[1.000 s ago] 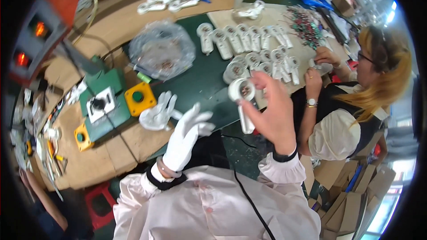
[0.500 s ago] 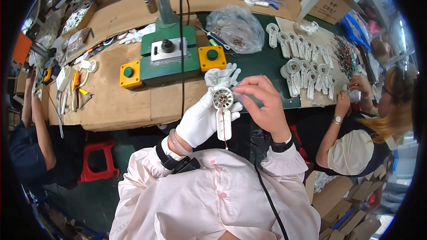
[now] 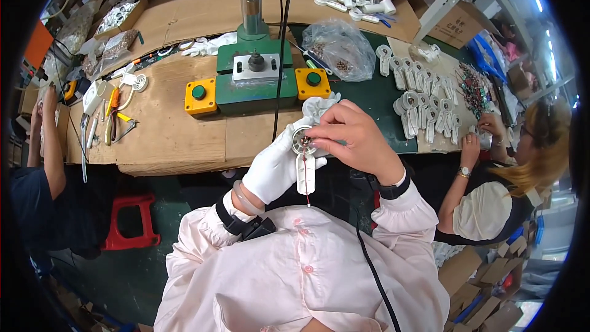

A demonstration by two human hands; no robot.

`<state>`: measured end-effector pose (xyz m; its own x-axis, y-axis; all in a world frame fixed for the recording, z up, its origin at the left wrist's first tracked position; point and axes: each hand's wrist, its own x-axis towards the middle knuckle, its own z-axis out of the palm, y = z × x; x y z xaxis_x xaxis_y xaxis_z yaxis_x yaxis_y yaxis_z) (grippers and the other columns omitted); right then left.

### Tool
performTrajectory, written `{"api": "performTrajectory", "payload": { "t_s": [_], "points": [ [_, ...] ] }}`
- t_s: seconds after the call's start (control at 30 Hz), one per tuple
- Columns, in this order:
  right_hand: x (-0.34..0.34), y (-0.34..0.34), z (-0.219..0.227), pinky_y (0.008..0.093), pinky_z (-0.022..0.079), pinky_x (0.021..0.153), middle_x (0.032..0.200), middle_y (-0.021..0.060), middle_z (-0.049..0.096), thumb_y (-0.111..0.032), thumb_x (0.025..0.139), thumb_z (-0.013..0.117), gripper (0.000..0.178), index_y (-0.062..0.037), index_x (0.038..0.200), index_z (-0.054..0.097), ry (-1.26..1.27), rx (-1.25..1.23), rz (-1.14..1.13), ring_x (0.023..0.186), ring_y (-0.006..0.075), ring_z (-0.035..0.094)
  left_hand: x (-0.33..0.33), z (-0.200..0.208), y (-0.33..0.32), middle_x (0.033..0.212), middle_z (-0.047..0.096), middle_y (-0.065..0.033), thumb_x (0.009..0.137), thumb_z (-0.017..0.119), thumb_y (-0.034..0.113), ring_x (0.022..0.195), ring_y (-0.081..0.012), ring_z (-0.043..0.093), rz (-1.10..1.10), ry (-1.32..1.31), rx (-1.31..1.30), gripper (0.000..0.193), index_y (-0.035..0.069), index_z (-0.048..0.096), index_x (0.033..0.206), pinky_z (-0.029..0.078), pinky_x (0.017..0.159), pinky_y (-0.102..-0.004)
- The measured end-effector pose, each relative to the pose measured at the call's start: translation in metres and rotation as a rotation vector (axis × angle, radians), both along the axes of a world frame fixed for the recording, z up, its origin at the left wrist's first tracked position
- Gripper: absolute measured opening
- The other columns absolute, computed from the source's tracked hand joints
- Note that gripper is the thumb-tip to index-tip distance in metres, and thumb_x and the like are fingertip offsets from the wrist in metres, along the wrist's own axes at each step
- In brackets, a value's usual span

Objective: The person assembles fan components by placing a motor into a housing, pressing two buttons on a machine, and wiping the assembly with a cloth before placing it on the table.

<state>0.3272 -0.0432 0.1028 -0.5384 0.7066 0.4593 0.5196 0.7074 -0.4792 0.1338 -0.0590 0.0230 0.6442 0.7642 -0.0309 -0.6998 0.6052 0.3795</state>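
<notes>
The left hand, in a white glove, gripped a white plastic handle part with a round head, its fingers closed around it from the left. The right hand, bare, had its fingers pinched shut on the centre of that round head, where a thin red wire hung down along the handle. The part was held in the air just in front of the green press, over the near edge of the counter.

Either side of the press base sat a yellow box with a green button. Behind the press to the right lay a clear plastic bag of small dark pieces. Right of the press, rows of white handle parts lay on the dark green mat. Further right and behind stood a brown cardboard box with dark print on its side.
</notes>
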Motion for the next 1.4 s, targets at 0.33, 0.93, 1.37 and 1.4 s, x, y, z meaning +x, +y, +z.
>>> {"api": "performTrajectory", "payload": {
  "t_s": [0.33, 0.93, 1.37, 1.4],
  "points": [
    [0.0, 0.008, 0.005, 0.033, 0.046, 0.071, 0.086, 0.0036, 0.061, -0.01, 0.077, 0.076, 0.023, -0.0109, 0.1, 0.075, -0.049, 0.021, 0.022, 0.08, 0.0225, 0.056, 0.002, 0.001, 0.003, 0.134, 0.054, -0.0083, 0.104, 0.044, 0.036, 0.117, -0.0234, 0.058, 0.055, 0.054, 0.01, 0.051, 0.008, 0.038, 0.146, 0.048, 0.101, -0.0456],
    [-0.015, -0.003, -0.02, 0.0375, 0.046, 0.094, 0.121, 0.0122, 0.064, -0.007, 0.072, 0.077, 0.05, -0.0038, 0.12, 0.063, 0.12, -0.071, -0.034, 0.11, 0.0299, 0.059, -0.01, -0.006, 0.008, 0.137, 0.053, -0.0115, 0.104, 0.041, 0.04, 0.121, -0.0277, 0.056, 0.068, 0.087, 0.073, 0.053, 0.006, 0.038, 0.145, 0.046, 0.102, -0.0419],
    [-0.01, 0.007, -0.014, 0.034, 0.047, 0.073, 0.091, 0.0043, 0.062, -0.009, 0.072, 0.078, 0.028, -0.0096, 0.1, 0.073, 0.041, 0.062, -0.008, 0.085, 0.0236, 0.058, -0.007, -0.004, 0.009, 0.136, 0.051, -0.009, 0.103, 0.046, 0.037, 0.119, -0.0233, 0.056, 0.081, 0.05, 0.027, 0.053, 0.006, 0.038, 0.145, 0.046, 0.103, -0.0444],
    [-0.01, 0.009, -0.012, 0.0337, 0.046, 0.07, 0.086, 0.003, 0.061, -0.01, 0.073, 0.078, 0.025, -0.0103, 0.097, 0.073, 0.008, 0.076, 0.001, 0.08, 0.0227, 0.057, -0.007, -0.004, 0.009, 0.136, 0.052, -0.0087, 0.102, 0.048, 0.037, 0.118, -0.023, 0.057, 0.089, 0.065, 0.025, 0.054, 0.006, 0.038, 0.144, 0.047, 0.103, -0.0455]
  ]
}}
